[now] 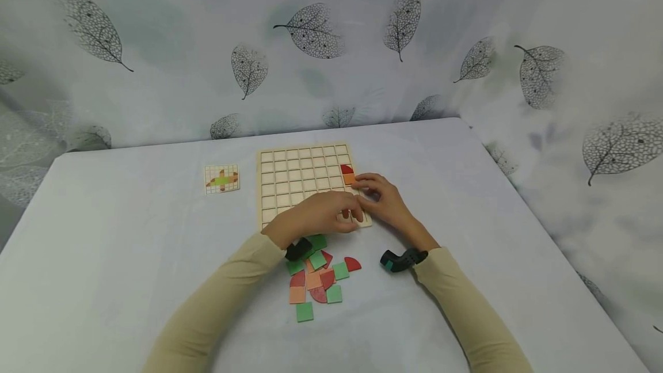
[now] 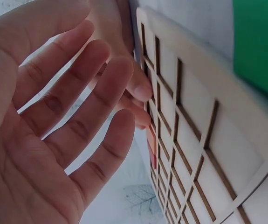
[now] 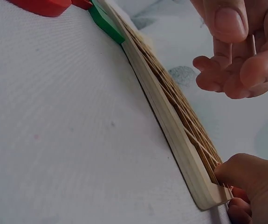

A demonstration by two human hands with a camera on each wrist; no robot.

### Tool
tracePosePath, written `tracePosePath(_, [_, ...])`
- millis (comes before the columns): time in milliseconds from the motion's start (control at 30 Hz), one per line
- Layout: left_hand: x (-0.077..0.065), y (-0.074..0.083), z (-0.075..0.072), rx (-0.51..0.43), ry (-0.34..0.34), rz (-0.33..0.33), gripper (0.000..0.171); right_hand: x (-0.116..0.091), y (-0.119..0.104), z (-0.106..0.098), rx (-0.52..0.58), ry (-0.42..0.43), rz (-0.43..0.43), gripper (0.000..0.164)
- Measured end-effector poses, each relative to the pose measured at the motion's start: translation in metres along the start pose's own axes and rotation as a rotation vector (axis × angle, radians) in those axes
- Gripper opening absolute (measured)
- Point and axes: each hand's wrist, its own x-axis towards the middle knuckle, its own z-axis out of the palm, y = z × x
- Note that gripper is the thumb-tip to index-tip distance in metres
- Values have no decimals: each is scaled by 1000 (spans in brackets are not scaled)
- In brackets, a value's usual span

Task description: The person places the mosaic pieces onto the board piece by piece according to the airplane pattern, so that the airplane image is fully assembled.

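A wooden grid board (image 1: 289, 164) lies on the white table. Near its right edge, a red quarter-circle tile (image 1: 346, 169) sits just beyond an orange square tile (image 1: 349, 179). My right hand (image 1: 385, 201) grips the board's right edge. Its thumb (image 3: 238, 173) lies over the grid while the fingers curl at the side, one fingertip right by the orange tile. Above the near right part of the board hovers my left hand (image 1: 326, 212), its fingers (image 2: 85, 126) spread and loosely bent with nothing between them. It hides some of the lower cells.
Green squares (image 1: 304, 311), orange squares (image 1: 297, 295) and red quarter-circles (image 1: 353, 263) lie in a loose pile before the board, partly under the left wrist. A small pattern card (image 1: 221, 179) lies to the board's left. Leaf-printed cloth (image 1: 311, 27) hangs behind the table.
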Motion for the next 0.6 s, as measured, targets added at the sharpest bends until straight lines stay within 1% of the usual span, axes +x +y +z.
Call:
tracePosePath(167, [-2,3,4,7,-46,19,16,0,0,0,0,3,-13,29])
tracePosePath(267, [-3,6,7,33,-66,36,14,0,0,0,5,6,-19,28])
tracePosePath(400, [-5,8,13,66,-109,54,12,0,1,0,16,12,-26,28])
tracePosePath(533, [-7,10,17,59,-152,49,13,1,1,1,35,18,-24,29])
tracePosePath(600, [-8,10,18,57,-167,57,13,1,1,1,45,22,-23,29])
